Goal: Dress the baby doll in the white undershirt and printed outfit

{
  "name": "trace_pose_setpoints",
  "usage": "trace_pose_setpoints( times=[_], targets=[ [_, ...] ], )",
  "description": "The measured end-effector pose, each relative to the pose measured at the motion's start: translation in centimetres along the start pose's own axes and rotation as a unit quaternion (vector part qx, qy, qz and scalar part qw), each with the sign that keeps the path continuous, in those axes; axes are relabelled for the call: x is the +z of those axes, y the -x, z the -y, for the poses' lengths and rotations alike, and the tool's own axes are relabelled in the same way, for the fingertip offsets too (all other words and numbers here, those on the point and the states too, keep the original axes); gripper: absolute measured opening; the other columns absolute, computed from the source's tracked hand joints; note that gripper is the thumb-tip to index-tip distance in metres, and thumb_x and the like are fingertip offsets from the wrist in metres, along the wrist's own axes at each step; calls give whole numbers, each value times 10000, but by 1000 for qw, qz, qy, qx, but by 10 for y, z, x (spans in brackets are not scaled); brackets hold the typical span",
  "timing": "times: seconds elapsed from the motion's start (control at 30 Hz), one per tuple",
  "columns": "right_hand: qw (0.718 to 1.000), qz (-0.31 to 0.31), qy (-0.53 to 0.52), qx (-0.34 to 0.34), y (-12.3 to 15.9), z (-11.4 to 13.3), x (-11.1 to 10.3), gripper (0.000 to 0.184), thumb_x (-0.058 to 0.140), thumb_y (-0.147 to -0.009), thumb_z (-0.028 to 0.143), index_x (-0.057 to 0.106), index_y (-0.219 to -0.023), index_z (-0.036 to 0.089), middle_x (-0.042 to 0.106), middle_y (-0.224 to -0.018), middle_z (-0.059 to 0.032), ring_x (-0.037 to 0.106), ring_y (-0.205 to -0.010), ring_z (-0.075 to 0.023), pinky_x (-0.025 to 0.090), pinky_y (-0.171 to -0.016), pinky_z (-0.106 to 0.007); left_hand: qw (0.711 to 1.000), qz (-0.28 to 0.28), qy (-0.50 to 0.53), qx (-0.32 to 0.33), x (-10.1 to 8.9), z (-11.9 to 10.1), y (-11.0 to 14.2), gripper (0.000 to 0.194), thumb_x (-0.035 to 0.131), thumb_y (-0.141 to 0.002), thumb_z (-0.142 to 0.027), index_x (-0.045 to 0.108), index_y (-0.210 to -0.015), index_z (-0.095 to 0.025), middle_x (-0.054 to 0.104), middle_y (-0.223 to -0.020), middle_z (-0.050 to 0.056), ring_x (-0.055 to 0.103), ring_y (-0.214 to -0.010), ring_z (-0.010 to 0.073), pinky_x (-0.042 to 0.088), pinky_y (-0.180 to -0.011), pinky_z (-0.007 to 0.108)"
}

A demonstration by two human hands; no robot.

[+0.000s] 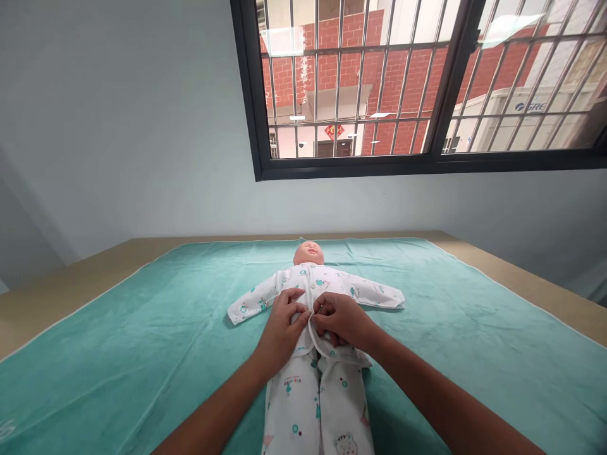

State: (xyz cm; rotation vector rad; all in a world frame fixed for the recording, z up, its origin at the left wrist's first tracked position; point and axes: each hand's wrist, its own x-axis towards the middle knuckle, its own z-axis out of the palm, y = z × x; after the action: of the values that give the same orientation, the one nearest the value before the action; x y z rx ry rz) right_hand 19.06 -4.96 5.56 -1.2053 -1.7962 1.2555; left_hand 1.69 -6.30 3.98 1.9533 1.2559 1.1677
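A baby doll (308,253) lies on its back, head toward the wall, in a white printed baby shirt (377,293) with both sleeves stretched out sideways. White printed baby trousers (294,404) cover its legs. At the middle of the shirt front, my left hand (286,321) pinches one edge of the opening between thumb and fingers. Facing it, my right hand (345,321) pinches the other edge, fingertips almost touching the left ones. A small button shows above the hands, near the chest. Whatever lies between my fingertips is hidden. Below my hands the shirt's lower front hangs apart.
A teal cloth (156,341) with some creases covers the wooden table (80,278), whose edges show on both sides. Behind it rises a pale wall (142,126) with a dark-framed, barred window (351,165).
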Motion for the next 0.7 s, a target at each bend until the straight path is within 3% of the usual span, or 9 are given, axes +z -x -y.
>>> trace_pose_setpoints(
  times=[0.2,0.4,0.7],
  targets=[
    [991,-79,71,-78,8,-5,10,29,553,-786,238,530,-784,220,523,-540,90,470,-338,-56,343,-362,-177,1000,4,20,-6,-3,0,-1,180,554,-858,-267,675,-733,-221,506,-1288,44,431,-1261,239,321,-1101,405],
    [989,-86,87,-83,10,-5,12,86,532,-825,286,556,-889,233,548,-551,90,468,-346,-69,351,-392,-198,999,0,34,-12,-2,2,-2,174,570,-836,-258,672,-704,-212,507,-1293,48,438,-1262,246,322,-1103,399],
    [984,-96,114,-96,9,-6,12,88,515,-834,259,572,-899,241,528,-516,90,463,-359,-76,357,-430,-201,999,21,39,-5,-3,3,-2,210,547,-879,-336,678,-762,-220,456,-1327,60,393,-1305,245,294,-1126,424]
  ],
)
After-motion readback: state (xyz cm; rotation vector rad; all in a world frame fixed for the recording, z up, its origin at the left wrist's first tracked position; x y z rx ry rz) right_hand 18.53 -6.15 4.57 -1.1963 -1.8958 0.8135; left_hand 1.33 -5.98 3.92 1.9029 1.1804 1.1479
